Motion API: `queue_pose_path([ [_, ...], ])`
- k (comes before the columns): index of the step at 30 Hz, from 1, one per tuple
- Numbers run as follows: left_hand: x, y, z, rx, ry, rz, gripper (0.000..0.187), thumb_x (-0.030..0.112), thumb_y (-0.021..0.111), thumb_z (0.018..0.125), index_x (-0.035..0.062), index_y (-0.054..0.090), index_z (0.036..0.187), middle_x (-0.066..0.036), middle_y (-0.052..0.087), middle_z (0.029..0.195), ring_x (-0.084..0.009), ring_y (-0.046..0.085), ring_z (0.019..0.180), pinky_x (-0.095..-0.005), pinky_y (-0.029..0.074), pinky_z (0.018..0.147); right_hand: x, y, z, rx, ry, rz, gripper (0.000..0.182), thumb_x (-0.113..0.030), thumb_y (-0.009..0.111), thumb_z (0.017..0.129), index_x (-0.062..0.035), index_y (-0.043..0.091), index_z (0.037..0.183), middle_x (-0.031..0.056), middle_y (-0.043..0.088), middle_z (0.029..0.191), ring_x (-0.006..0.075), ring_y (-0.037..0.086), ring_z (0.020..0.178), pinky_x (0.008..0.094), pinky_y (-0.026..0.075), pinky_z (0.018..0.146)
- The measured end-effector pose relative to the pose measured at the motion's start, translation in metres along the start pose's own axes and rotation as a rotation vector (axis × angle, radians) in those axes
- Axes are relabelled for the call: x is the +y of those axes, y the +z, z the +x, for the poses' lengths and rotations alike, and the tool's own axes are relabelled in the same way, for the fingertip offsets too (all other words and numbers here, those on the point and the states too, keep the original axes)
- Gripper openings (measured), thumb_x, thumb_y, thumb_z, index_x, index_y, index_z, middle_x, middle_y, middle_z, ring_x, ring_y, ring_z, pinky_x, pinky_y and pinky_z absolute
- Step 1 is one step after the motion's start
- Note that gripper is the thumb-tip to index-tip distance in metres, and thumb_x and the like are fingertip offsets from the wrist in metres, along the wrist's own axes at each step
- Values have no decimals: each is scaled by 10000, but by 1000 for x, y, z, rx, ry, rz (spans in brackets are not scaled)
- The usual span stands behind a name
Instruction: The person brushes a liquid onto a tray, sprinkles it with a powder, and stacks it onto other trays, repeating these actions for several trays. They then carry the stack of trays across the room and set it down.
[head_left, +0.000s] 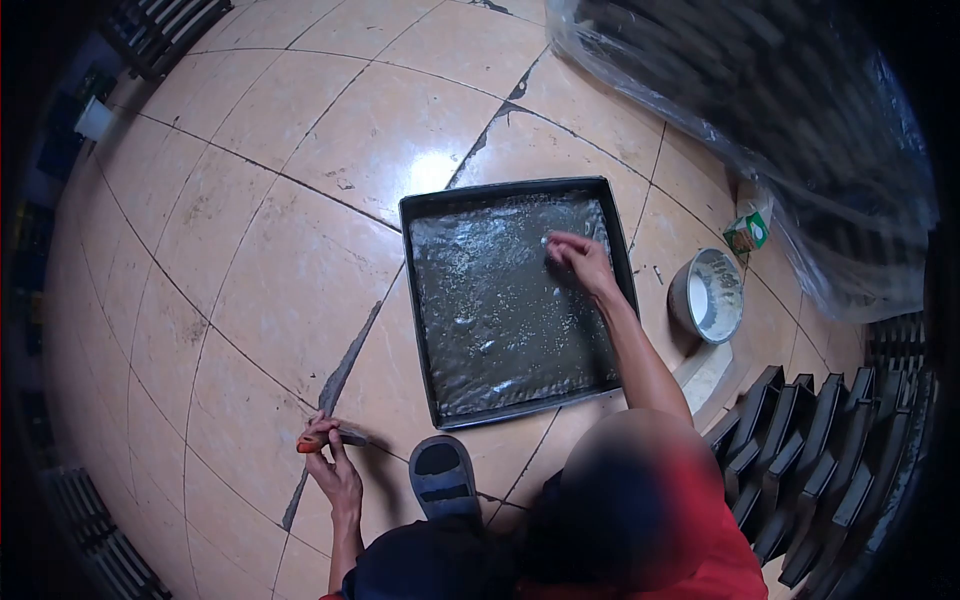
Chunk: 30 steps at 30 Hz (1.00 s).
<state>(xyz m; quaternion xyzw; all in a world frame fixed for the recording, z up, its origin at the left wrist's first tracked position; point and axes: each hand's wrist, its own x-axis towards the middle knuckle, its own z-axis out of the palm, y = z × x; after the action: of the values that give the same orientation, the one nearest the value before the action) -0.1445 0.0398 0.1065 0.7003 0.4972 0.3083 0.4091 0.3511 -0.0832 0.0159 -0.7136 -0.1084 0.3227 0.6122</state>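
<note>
A square black tray [434, 402] lies on the tiled floor, filled with a wet, dark grey layer [500, 310] that looks like cement. White specks are scattered over its surface. Above the right part of the layer is my right hand [582, 262], fingers pinched together; what they hold is too small to name. My left hand [335, 470], left of the tray and near my foot, is closed around a trowel [318, 438] with an orange handle. Its short grey blade points toward the tray.
A grey bucket [735, 325] with something white inside stands right of the tray, beside a small green box [746, 233]. Black metal racks [800, 450] are stacked at lower right. Clear plastic sheeting [640, 85] covers a dark pile at upper right. My sandal [443, 478] is close to the tray's near edge.
</note>
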Motion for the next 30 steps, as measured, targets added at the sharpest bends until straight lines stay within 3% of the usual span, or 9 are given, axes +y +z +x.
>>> queue_pose_path([
  [2,-3,-3,0,2,3,6,75,66,538,1023,7,566,1060,-134,634,1057,-344,544,1275,-496,338,1128,-11,-3,-23,-82,11,-65,297,32,554,979,55,650,1259,126,728,1089,138,687,959,221,535,879],
  [8,-8,-7,-2,3,20,22,87,79,537,1028,3,567,1056,-135,639,1052,-338,545,1265,-485,343,1118,3,-4,-35,51,-30,194,295,21,553,981,34,664,1254,111,727,1124,137,682,1011,236,520,930],
  [12,-5,-10,-5,18,21,-15,103,84,531,1032,-6,575,1055,-140,644,1051,-338,547,1256,-479,352,1106,4,11,-71,-316,75,-91,296,12,552,984,50,651,1261,123,719,1144,148,684,1018,249,525,932],
  [15,-5,-13,-8,26,7,33,113,81,528,1032,-15,583,1054,-145,644,1053,-340,544,1256,-475,360,1099,12,36,-101,-28,112,221,275,-22,520,1016,71,649,1241,124,721,1103,138,690,1006,234,543,918],
  [17,-9,-13,-11,20,6,25,118,81,531,1031,-21,587,1050,-148,639,1055,-338,543,1249,-471,365,1096,17,47,-123,-314,235,8,283,-28,501,1031,89,625,1257,130,709,1119,139,690,998,218,545,923],
  [19,-9,-12,-12,9,21,2,117,80,530,1031,-20,586,1053,-147,637,1058,-336,543,1245,-470,367,1095,18,68,-146,-286,288,236,278,-26,517,1013,30,675,1234,85,716,1103,111,671,997,255,543,887],
  [21,-6,-10,-12,0,27,0,101,67,529,1028,-15,580,1058,-145,629,1056,-333,545,1243,-470,363,1100,36,72,-152,-294,207,-26,265,-10,549,972,-9,716,1177,89,733,1104,146,691,983,283,550,871],
  [24,2,-7,-9,-4,69,-11,77,47,525,1025,-7,570,1056,-137,619,1057,-328,539,1257,-468,352,1111,25,61,-161,-249,-391,-543,224,-2,593,926,-12,731,1102,119,741,1067,214,710,925,321,555,817],
  [30,4,-5,-12,11,39,-31,66,43,519,1029,-3,562,1048,-136,603,1082,-322,538,1258,-456,360,1102,-27,-1,-163,1,-389,-757,159,-11,662,870,-10,728,1015,170,707,977,352,691,866,404,544,769],
])
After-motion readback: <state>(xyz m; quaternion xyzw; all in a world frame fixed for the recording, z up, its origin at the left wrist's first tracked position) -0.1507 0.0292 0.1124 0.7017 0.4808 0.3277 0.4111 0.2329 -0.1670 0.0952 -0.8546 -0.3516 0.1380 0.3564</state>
